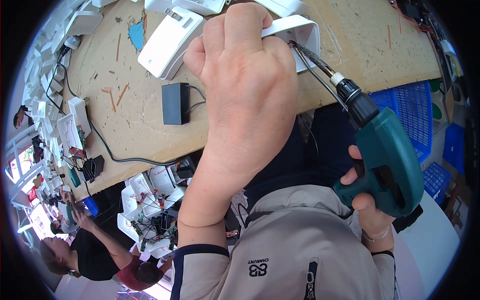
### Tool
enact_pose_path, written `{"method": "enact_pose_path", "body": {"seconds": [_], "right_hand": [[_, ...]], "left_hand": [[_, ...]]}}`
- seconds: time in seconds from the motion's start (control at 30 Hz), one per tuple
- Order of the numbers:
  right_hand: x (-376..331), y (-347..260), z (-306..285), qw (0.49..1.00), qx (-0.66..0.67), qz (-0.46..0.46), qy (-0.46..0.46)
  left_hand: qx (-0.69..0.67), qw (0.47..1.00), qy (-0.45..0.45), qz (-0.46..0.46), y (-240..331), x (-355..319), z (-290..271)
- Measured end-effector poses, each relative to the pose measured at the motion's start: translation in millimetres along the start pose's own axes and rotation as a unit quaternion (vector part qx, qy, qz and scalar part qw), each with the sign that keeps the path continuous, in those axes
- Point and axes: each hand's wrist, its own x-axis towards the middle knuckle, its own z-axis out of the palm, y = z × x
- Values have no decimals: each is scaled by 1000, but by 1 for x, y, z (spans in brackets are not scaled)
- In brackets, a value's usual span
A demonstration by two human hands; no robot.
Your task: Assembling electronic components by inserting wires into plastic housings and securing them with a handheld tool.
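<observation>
- Left hand (245,85): closed over the near edge of a white plastic housing (299,31) at the far middle of the bench, fingers wrapped on top and pressing it down onto the bench; this grip seems meant to keep the housing from turning or sliding under the tool.
- Right hand (367,202): wrapped round the pistol grip of a green electric screwdriver (392,155) at the near right, one finger lying along the front of the handle where a trigger would sit.
- Screwdriver: held slanted, body near and right, long dark bit (312,56) pointing far and left; the tip meets the open side of the housing just beside the left hand. Whether it sits on a screw cannot be told.
- Workbench (150,130): brown board, scuffed, with a blue patch at the far left.
- Second white housing (170,42): lies flat just left of the left hand, untouched.
- Black box (175,103): small, with thin wires running right, near the middle of the bench.
- Black cable (107,147): curves along the near bench edge.
- Stacked white housings with circuit boards (150,210): below the bench edge, near left.
- Blue crate (412,112): at the right, beyond the bench edge.
- Another person (95,252): at the lower left, well apart.
</observation>
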Motion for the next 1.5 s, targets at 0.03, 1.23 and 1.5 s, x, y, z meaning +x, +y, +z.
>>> {"method": "enact_pose_path", "body": {"seconds": [0.03, 1.23, 1.5], "right_hand": [[0, 1, 0, 1000, 0, 0, 0], [-14, 12, -19, 995, 51, -79, -44], [-17, 9, -13, 994, 90, -59, 26]], "left_hand": [[5, 1000, 3, 1, 0, 0, 0], [-121, 990, 31, -71, -11, -10, 14], [-184, 977, 51, -91, -13, -15, 16]]}}
